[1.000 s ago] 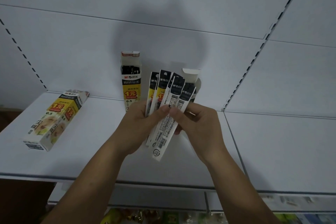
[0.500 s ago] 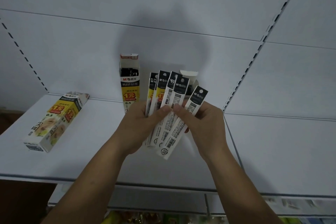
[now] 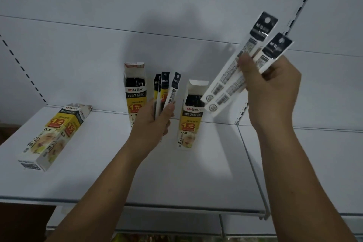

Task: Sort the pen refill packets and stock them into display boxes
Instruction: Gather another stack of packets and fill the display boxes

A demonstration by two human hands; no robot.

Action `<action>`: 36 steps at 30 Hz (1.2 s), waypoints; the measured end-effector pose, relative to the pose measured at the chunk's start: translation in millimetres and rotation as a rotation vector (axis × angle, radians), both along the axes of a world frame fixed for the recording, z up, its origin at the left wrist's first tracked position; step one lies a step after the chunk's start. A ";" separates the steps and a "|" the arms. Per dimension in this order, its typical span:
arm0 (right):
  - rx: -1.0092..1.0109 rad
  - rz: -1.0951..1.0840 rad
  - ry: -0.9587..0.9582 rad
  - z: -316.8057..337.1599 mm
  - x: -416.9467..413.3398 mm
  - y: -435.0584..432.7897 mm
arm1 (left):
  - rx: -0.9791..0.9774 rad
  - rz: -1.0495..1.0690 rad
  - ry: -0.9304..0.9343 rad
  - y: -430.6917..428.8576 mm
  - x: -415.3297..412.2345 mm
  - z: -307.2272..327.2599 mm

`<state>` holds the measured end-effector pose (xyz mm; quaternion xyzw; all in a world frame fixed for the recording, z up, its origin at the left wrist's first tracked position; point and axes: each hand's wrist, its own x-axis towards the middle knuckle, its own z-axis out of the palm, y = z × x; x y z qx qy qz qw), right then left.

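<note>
My left hand [image 3: 152, 124] grips three pen refill packets [image 3: 167, 92] upright, their black tops fanned out. Up at the right, my right hand [image 3: 271, 86] holds two refill packets [image 3: 231, 82] tilted, black tops pointing up right and white barcode ends pointing down left. Those lower ends hang just above the right display box [image 3: 189, 122], which stands open with dark refills inside. A second open display box [image 3: 134, 88] stands behind my left hand, also holding refills. Lying on its side at the left is a third box [image 3: 53, 135].
The boxes rest on a white shelf [image 3: 206, 179] with a white back panel. A slotted upright [image 3: 243, 108] divides it from the adjoining shelf [image 3: 314, 163] on the right. Coloured goods show on a lower shelf [image 3: 149, 238] at the bottom edge.
My hands have separated. The right hand pulled two packets out of the fan and lifted them up to the right; the left keeps the others. The right box is now uncovered.
</note>
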<state>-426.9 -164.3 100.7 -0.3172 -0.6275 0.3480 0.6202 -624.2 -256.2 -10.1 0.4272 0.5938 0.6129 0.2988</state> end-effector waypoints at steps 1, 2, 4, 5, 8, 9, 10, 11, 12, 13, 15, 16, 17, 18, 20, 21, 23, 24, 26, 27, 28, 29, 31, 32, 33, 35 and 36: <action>0.016 0.006 0.006 2.8 -4.7 4.4 | -0.002 -0.001 -0.015 5.8 1.5 -1.4; 0.021 0.022 0.012 3.6 -10.3 7.8 | -0.008 0.005 -0.017 10.4 3.2 -2.0; 0.016 0.068 0.024 1.6 -21.1 12.3 | -0.010 0.008 -0.004 16.1 5.3 -3.1; 0.014 0.089 0.032 0.0 -25.6 13.5 | -0.011 -0.003 0.006 17.9 5.9 -3.6; 0.019 0.138 0.055 -5.4 -35.2 15.8 | 0.003 -0.043 0.015 21.5 6.9 -5.1; 0.023 0.150 0.051 -7.0 -37.1 16.5 | 0.018 -0.053 0.002 22.4 7.8 -4.7; 0.028 0.158 0.039 -8.6 -38.5 17.2 | 0.030 -0.061 -0.008 23.5 8.3 -4.8; 0.034 0.160 0.022 -10.2 -39.0 17.8 | 0.041 -0.070 -0.017 23.9 8.6 -5.0; 0.035 0.156 0.008 -12.2 -38.9 18.1 | 0.049 -0.076 -0.024 23.8 8.7 -5.2; 0.031 0.145 0.003 -14.3 -38.2 17.8 | 0.052 -0.079 -0.030 23.1 8.8 -5.2; 0.014 0.104 0.020 -18.4 -35.8 16.1 | 0.053 -0.068 -0.039 22.1 7.9 -5.6; 0.010 0.076 0.035 -21.0 -34.3 15.6 | 0.053 -0.062 -0.039 22.1 7.1 -6.2; 0.009 0.049 0.051 -23.4 -32.7 15.2 | 0.052 -0.059 -0.038 22.1 6.7 -6.4; 0.012 0.029 0.072 -25.7 -31.1 14.9 | 0.051 -0.057 -0.037 22.3 6.3 -7.1; 0.019 0.011 0.094 -28.4 -28.3 15.4 | 0.049 -0.050 -0.044 22.7 6.0 -7.5; 0.025 0.012 0.081 -29.0 -27.2 16.1 | 0.048 -0.050 -0.043 22.6 6.2 -7.3; 0.033 0.038 0.011 -28.4 -26.2 17.0 | 0.048 -0.053 -0.040 22.5 7.0 -7.1; 0.041 0.059 -0.038 -27.7 -26.1 17.2 | 0.047 -0.052 -0.039 22.6 7.4 -7.2; 0.058 0.102 -0.125 -26.8 -26.8 17.8 | 0.042 -0.046 -0.033 23.2 8.0 -7.6; 0.061 0.121 -0.150 -26.7 -27.3 17.9 | 0.041 -0.046 -0.029 23.4 8.2 -7.7; 0.065 0.140 -0.168 -26.9 -27.9 18.0 | 0.040 -0.048 -0.022 24.0 8.1 -8.0; 0.067 0.162 -0.186 -27.5 -28.3 18.5 | 0.039 -0.050 -0.013 23.9 8.1 -7.8; 0.063 0.216 -0.246 -28.7 -29.7 19.1 | 0.041 -0.053 -0.003 23.4 8.0 -7.5; 0.057 0.245 -0.288 -29.6 -30.3 19.3 | 0.043 -0.053 -0.001 23.2 8.0 -7.5; 0.051 0.273 -0.329 -30.4 -30.6 19.7 | 0.044 -0.052 0.003 22.9 8.0 -7.3; 0.036 0.310 -0.389 -31.0 -30.0 21.5 | 0.039 -0.052 0.016 22.9 7.9 -7.4; 0.031 0.318 -0.422 -30.9 -28.9 23.4 | 0.035 -0.053 0.022 23.0 7.8 -7.7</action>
